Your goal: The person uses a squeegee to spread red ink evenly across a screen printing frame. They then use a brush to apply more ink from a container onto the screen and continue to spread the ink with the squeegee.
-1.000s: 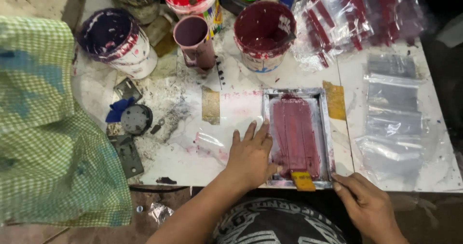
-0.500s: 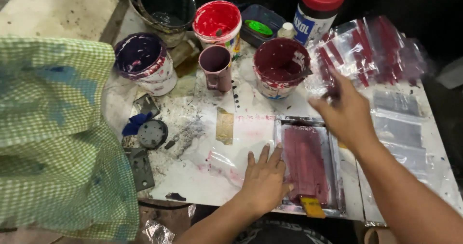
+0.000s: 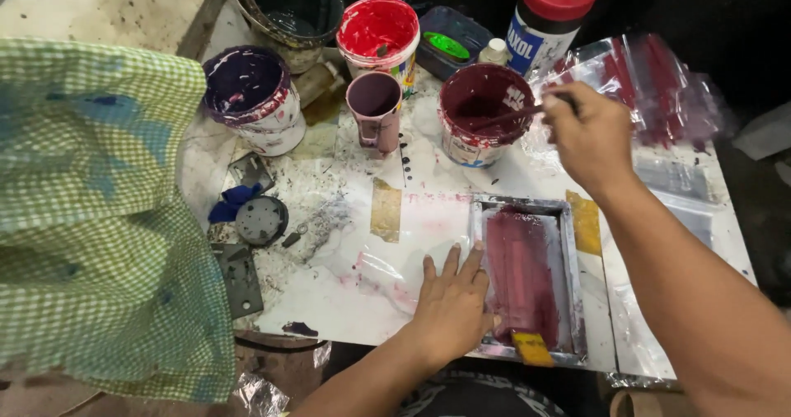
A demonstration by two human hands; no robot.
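The left hand (image 3: pixel 451 302) lies flat and open, palm down, fingers spread, on the white paint-stained desk (image 3: pixel 346 302), its thumb side touching the left edge of the metal printing frame (image 3: pixel 527 281). The frame sits at about 5 o'clock in the view, its screen smeared with dark maroon ink; a strip of yellow tape (image 3: pixel 533 348) marks its near edge and another yellow patch (image 3: pixel 586 222) lies at its right side.

The right hand (image 3: pixel 589 133) is at roughly 1 o'clock, closed around the handle of a stirring stick (image 3: pixel 507 117), whose far end dips into the maroon paint tub (image 3: pixel 479 110) (the tub stands just above the frame, near its top left corner). The hand hovers over the tub's right rim.

To the left of that tub stands a small mauve cup (image 3: pixel 375 108), and at 12 o'clock a red paint tub (image 3: pixel 379 31). A purple paint tub (image 3: pixel 251 96) sits at 10 o'clock, with a dark bucket (image 3: pixel 288 9) behind it. A red-capped white bottle (image 3: pixel 550 17) stands behind the maroon tub, beside a green-lidded container (image 3: pixel 446 44). Clear plastic sleeves with red strips (image 3: pixel 651 87) lie at 2 o'clock, near the right hand. A green checked cloth (image 3: pixel 91 219) fills the 9 o'clock side.
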